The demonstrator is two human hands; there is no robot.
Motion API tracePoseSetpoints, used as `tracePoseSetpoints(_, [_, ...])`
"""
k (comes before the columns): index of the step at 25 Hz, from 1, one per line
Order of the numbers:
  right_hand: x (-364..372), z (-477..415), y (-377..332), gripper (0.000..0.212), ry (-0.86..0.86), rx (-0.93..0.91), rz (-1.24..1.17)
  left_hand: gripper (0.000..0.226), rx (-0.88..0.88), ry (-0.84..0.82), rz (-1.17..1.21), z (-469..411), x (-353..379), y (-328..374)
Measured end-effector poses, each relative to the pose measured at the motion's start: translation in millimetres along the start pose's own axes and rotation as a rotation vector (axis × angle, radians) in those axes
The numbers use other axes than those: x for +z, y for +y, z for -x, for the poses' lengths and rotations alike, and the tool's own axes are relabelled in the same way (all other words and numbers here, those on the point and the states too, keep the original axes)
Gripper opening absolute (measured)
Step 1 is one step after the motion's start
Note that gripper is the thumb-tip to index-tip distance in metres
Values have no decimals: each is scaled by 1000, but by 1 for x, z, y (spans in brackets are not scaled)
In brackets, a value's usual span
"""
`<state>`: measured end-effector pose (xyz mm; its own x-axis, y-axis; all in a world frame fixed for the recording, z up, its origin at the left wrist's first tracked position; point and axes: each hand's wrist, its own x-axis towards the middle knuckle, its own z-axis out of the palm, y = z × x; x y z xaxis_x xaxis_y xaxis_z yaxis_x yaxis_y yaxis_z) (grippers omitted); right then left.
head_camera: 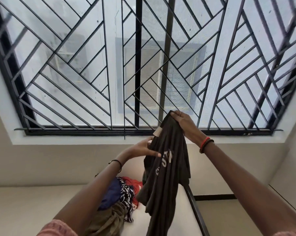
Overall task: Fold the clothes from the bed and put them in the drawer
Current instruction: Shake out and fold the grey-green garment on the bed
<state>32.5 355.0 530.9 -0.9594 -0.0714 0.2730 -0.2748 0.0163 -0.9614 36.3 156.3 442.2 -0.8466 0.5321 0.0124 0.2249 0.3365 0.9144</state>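
A dark T-shirt (167,167) with pale lettering is held up in the centre of the frame, hanging bunched and lengthwise over the bed (181,213). Its top edge is gripped by the right hand (184,125), raised just right of centre. Lower and to the left, its side is pinched between thumb and fingers of the left hand (140,148). The hands are thus kept apart, both clamped on the same garment.

The step in hand is judged to be the opening-out of this shirt before folding. For the next move the shoulders or hem would need to be found, the cloth shaken flat, and the shirt laid on the bare mattress.

A pile of clothes (120,198) in blue, red, olive and a black-and-white print is seen at lower centre, just left of the hanging shirt, so much of the task is left undone. Open mattress is offered at lower right, bounded by a dark bed rail (196,212). A window grille (109,65) fills the upper frame behind the hands. No drawer is in view.
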Motion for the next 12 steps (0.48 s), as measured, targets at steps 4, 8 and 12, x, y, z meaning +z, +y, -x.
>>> tracePoseSetpoints(4, [-13,-6,-8,22,94,-16,1,43,-43,56,-189,-6,17,-36])
tracePoseSetpoints(8, [-31,-9,-12,16,218,-37,15,27,20,191,-167,-12,30,-43])
tracePoseSetpoints(12, [-68,-11,-9,13,328,-35,59,39,105,393,-142,-10,21,-30])
